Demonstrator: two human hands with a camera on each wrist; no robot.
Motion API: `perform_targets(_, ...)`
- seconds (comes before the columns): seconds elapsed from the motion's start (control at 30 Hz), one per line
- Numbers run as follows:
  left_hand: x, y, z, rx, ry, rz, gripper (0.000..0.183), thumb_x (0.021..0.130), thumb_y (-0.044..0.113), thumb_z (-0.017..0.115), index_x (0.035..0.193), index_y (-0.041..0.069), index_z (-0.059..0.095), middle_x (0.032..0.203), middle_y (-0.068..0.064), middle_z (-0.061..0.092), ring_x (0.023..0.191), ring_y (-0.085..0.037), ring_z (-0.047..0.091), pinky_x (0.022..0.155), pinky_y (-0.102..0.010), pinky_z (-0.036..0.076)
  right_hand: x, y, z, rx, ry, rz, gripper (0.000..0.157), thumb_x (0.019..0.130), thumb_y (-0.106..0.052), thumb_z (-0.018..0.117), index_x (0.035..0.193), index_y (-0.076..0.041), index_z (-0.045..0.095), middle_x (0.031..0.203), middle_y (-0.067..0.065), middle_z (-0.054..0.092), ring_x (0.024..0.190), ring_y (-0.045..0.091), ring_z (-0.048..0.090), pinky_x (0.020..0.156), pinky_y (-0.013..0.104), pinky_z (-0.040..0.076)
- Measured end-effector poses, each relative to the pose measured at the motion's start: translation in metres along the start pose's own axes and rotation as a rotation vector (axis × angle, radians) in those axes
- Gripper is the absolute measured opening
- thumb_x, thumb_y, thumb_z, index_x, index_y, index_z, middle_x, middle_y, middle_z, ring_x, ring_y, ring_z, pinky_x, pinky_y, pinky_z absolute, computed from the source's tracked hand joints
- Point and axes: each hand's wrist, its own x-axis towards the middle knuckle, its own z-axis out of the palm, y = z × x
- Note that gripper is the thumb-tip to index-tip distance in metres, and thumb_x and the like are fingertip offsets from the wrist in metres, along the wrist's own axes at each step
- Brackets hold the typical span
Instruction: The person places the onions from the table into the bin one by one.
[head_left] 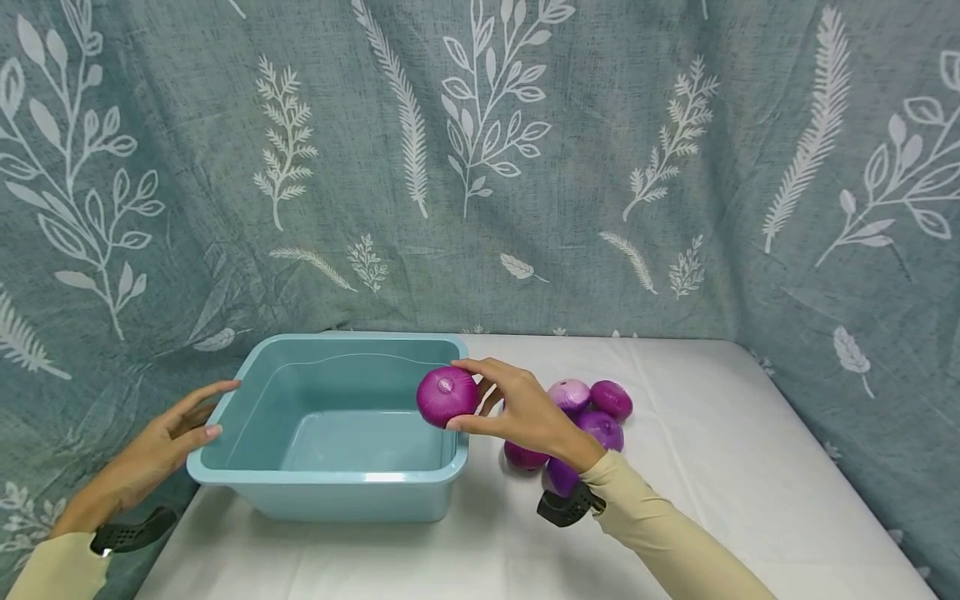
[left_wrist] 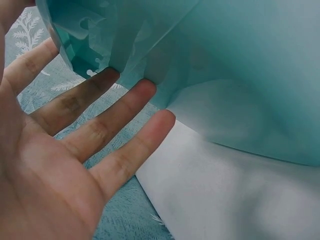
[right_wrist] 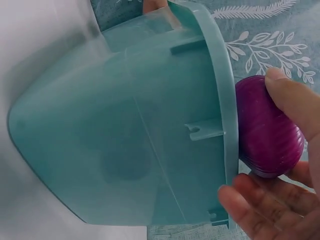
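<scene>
My right hand [head_left: 517, 408] holds a purple-red onion [head_left: 447, 396] between thumb and fingers, above the right rim of a blue-green plastic tub [head_left: 322, 477]. In the right wrist view the onion [right_wrist: 267, 127] appears beside the tub's rim [right_wrist: 225, 80]. My left hand [head_left: 161, 450] is at the tub's left side, its thumb near the rim. The left wrist view shows straight, spread fingers [left_wrist: 115, 120] touching the outer wall of the tub [left_wrist: 240, 65]. Inside, the visible tub floor is bare.
Right of the tub, several purple and pink onions [head_left: 602, 429] lie bunched on a white-covered table [head_left: 697, 467], partly hidden by my right hand and wrist. A leaf-patterned blue-grey cloth [head_left: 480, 267] hangs behind and at both sides.
</scene>
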Motion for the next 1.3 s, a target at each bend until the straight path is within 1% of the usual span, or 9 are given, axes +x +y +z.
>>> perform_targets(0.07, 0.0, 0.0, 0.0, 0.007, 0.003, 0.0, 0.064, 0.112, 0.016, 0.044, 0.167, 0.029, 0.013, 0.172, -0.003, 0.002, 0.15, -0.053, 0.006, 0.099, -0.083, 0.027, 0.0, 0.0, 0.0, -0.002, -0.016, -0.011, 0.078, 0.082, -0.035, 0.089, 0.148, -0.012, 0.056, 0.113, -0.005, 0.066, 0.079, 0.011, 0.068, 0.074, 0.031, 0.059)
perform_targets(0.3, 0.0, 0.0, 0.0, 0.02, 0.003, 0.004, 0.064, 0.113, 0.016, 0.044, 0.167, 0.028, 0.013, 0.172, 0.0, 0.003, 0.153, -0.041, 0.013, 0.1, -0.08, 0.03, -0.008, 0.01, -0.004, -0.016, -0.031, -0.069, 0.07, 0.088, -0.028, 0.085, 0.149, -0.011, 0.055, 0.124, 0.002, 0.067, 0.083, 0.009, 0.067, 0.073, 0.036, 0.059)
perform_targets(0.57, 0.002, 0.001, 0.001, 0.002, -0.005, 0.003, 0.064, 0.113, 0.015, 0.043, 0.167, 0.028, 0.013, 0.172, -0.002, 0.002, 0.151, -0.051, 0.007, 0.098, -0.085, 0.022, -0.036, 0.038, -0.035, -0.106, 0.032, 0.03, 0.058, 0.089, -0.031, 0.083, 0.142, -0.02, 0.061, 0.12, -0.007, 0.068, 0.089, 0.014, 0.069, 0.078, 0.038, 0.059)
perform_targets(0.8, 0.003, 0.002, 0.001, 0.019, -0.006, -0.01, 0.064, 0.113, 0.017, 0.044, 0.167, 0.029, 0.012, 0.172, -0.003, 0.002, 0.148, -0.057, 0.004, 0.096, -0.086, 0.023, -0.078, 0.078, -0.067, -0.23, 0.089, 0.1, 0.056, 0.088, -0.024, 0.085, 0.139, -0.015, 0.064, 0.114, -0.003, 0.07, 0.091, 0.022, 0.068, 0.077, 0.037, 0.059)
perform_targets(0.87, 0.002, 0.002, 0.0, 0.034, -0.003, -0.005, 0.064, 0.113, 0.017, 0.043, 0.167, 0.029, 0.013, 0.172, -0.002, 0.003, 0.151, -0.05, 0.011, 0.097, -0.084, 0.027, -0.091, 0.089, -0.074, -0.259, 0.095, 0.132, 0.056, 0.087, -0.024, 0.086, 0.137, -0.013, 0.065, 0.113, 0.001, 0.07, 0.09, 0.023, 0.067, 0.076, 0.037, 0.058)
perform_targets(1.07, 0.003, 0.001, -0.002, 0.065, -0.006, 0.026, 0.063, 0.113, 0.015, 0.042, 0.167, 0.027, 0.013, 0.171, 0.0, 0.008, 0.139, -0.005, 0.029, 0.098, -0.063, 0.045, -0.128, 0.113, -0.088, -0.328, 0.117, 0.197, 0.058, 0.084, -0.024, 0.088, 0.134, -0.006, 0.066, 0.114, 0.009, 0.07, 0.093, 0.025, 0.066, 0.076, 0.035, 0.058)
perform_targets(1.13, 0.003, 0.001, -0.003, 0.069, -0.008, 0.036, 0.063, 0.113, 0.013, 0.042, 0.167, 0.025, 0.013, 0.17, 0.0, 0.009, 0.136, 0.001, 0.029, 0.097, -0.054, 0.048, -0.137, 0.119, -0.09, -0.341, 0.125, 0.207, 0.059, 0.083, -0.024, 0.089, 0.134, -0.005, 0.065, 0.112, 0.01, 0.069, 0.094, 0.027, 0.065, 0.076, 0.035, 0.059)
perform_targets(1.2, 0.003, 0.001, -0.003, 0.065, -0.009, 0.04, 0.064, 0.112, 0.013, 0.043, 0.167, 0.025, 0.013, 0.17, 0.0, 0.009, 0.134, 0.004, 0.03, 0.097, -0.054, 0.048, -0.145, 0.124, -0.091, -0.351, 0.13, 0.218, 0.059, 0.083, -0.024, 0.089, 0.134, -0.006, 0.065, 0.112, 0.01, 0.068, 0.094, 0.028, 0.064, 0.075, 0.035, 0.059)
perform_targets(1.3, 0.003, 0.0, -0.002, 0.06, -0.006, 0.041, 0.064, 0.112, 0.012, 0.043, 0.167, 0.025, 0.013, 0.17, -0.004, 0.01, 0.132, 0.005, 0.031, 0.097, -0.061, 0.046, -0.153, 0.13, -0.091, -0.36, 0.131, 0.234, 0.061, 0.083, -0.026, 0.089, 0.135, -0.006, 0.065, 0.112, 0.011, 0.066, 0.094, 0.03, 0.063, 0.073, 0.036, 0.059)
